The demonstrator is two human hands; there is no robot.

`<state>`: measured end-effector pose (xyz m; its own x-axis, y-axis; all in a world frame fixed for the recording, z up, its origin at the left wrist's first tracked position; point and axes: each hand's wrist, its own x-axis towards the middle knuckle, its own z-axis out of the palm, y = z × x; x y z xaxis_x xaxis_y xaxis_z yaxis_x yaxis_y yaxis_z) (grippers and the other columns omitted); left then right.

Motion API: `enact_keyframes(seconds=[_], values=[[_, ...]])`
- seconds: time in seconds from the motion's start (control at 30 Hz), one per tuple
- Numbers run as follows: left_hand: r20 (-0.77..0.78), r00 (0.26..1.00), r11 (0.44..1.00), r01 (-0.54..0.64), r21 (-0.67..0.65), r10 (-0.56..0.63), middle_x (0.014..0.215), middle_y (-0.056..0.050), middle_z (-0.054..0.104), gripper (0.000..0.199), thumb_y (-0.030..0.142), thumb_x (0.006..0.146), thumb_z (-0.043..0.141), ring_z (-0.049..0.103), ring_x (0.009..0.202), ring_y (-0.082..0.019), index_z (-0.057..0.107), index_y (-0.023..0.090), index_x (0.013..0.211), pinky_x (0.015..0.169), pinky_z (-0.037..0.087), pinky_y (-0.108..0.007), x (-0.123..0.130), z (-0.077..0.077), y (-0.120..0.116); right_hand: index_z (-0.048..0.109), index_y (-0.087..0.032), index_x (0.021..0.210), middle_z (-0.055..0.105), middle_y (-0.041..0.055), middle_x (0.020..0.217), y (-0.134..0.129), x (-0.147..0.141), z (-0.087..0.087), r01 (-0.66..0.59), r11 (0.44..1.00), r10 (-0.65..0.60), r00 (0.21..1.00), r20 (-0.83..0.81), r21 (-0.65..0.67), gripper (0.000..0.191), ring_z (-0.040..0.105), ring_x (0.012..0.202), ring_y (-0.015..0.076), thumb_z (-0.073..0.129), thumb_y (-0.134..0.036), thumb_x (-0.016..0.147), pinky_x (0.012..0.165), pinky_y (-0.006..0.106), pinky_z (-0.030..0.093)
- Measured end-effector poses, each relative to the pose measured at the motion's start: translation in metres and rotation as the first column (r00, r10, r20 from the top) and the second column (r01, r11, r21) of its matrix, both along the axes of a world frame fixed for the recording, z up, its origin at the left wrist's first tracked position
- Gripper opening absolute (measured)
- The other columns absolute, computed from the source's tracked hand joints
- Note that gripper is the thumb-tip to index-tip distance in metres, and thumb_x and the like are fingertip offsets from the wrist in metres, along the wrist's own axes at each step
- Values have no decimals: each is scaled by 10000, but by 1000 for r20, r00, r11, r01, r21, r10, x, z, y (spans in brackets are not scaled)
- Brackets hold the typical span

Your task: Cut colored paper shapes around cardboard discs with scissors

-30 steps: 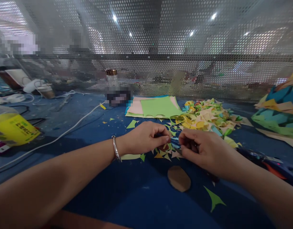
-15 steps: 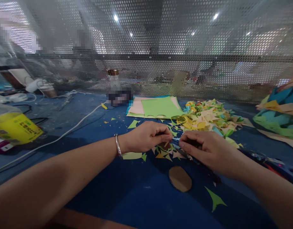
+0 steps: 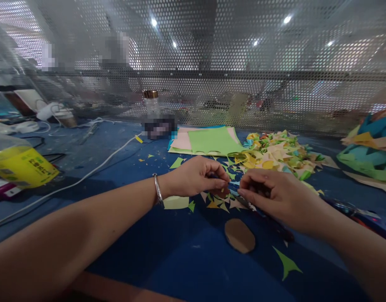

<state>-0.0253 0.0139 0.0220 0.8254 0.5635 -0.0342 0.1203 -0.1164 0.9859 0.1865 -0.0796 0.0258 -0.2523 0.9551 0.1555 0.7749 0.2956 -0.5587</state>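
Observation:
Over a scatter of paper scraps (image 3: 211,204), my left hand (image 3: 207,178), with a silver bangle at its wrist, has its fingertips pinched together. My right hand (image 3: 270,191) is close beside it, thumb and forefinger pinched as well. A small light-blue bit of paper (image 3: 234,183) shows in the gap between the fingertips; whether either hand grips it is hidden. Beneath my right hand lies a dark-handled tool (image 3: 279,228), partly covered. A brown cardboard oval (image 3: 239,235) lies nearer me, with a green paper offcut (image 3: 286,263) to its right.
Behind my hands are stacked coloured sheets (image 3: 214,141) and a heap of folded paper pieces (image 3: 277,153). A layered paper construction (image 3: 365,157) stands far right. Left are a yellow-labelled bottle (image 3: 23,165) and a white cable (image 3: 95,170). A perforated metal screen (image 3: 193,100) closes the back.
Both hands keep nearly the same pinched pose, with a slight gap between them. The whole view has shifted a little; the things on the table have not visibly moved.

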Motion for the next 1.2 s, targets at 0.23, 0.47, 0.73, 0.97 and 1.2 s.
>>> enact_keyframes(seconds=[0.23, 0.47, 0.73, 0.97, 1.2], values=[[20, 1000, 988, -11, -151, 15, 786, -19, 774, 74, 134, 829, 762, 761, 778, -136, 697, 159, 804, 839, 588, -298, 0, -2, 1, 617, -224, 781, 568, -18, 594, 0, 1, -1, -13, 1000, 12, 1000, 22, 29, 198, 478, 508, 122, 568, -348, 927, 467, 231, 365], [2, 1000, 970, -12, -244, 13, 733, -26, 767, 216, 285, 763, 842, 760, 712, -152, 674, 151, 741, 820, 599, -323, 1, 2, -1, 608, -225, 765, 559, -26, 578, -1, 1, -2, -53, 993, 48, 998, 49, 110, 178, 474, 486, 115, 558, -298, 920, 452, 223, 356], [0, 1000, 970, 10, -244, -11, 735, -27, 763, 150, 199, 779, 814, 768, 732, -160, 676, 144, 756, 823, 602, -331, 0, 2, 0, 603, -229, 772, 550, -25, 573, -1, 1, -6, -73, 986, 62, 995, 74, 149, 186, 472, 481, 120, 557, -308, 934, 451, 239, 359], [34, 999, 969, -3, -245, 12, 750, -34, 770, 85, 63, 783, 757, 758, 729, -139, 704, 130, 789, 832, 600, -319, 1, -3, 1, 600, -235, 784, 553, -26, 589, 1, 2, -11, -57, 988, 43, 994, 102, 141, 180, 477, 504, 128, 573, -331, 934, 472, 246, 365], [59, 998, 1000, -13, 13, 12, 793, -32, 767, 90, 61, 796, 757, 721, 761, -107, 733, 135, 840, 783, 562, -235, 1, -8, 4, 643, -235, 797, 563, -28, 569, 5, 5, -11, -46, 998, 44, 997, 57, 32, 229, 485, 493, 128, 586, -411, 932, 453, 234, 355]])
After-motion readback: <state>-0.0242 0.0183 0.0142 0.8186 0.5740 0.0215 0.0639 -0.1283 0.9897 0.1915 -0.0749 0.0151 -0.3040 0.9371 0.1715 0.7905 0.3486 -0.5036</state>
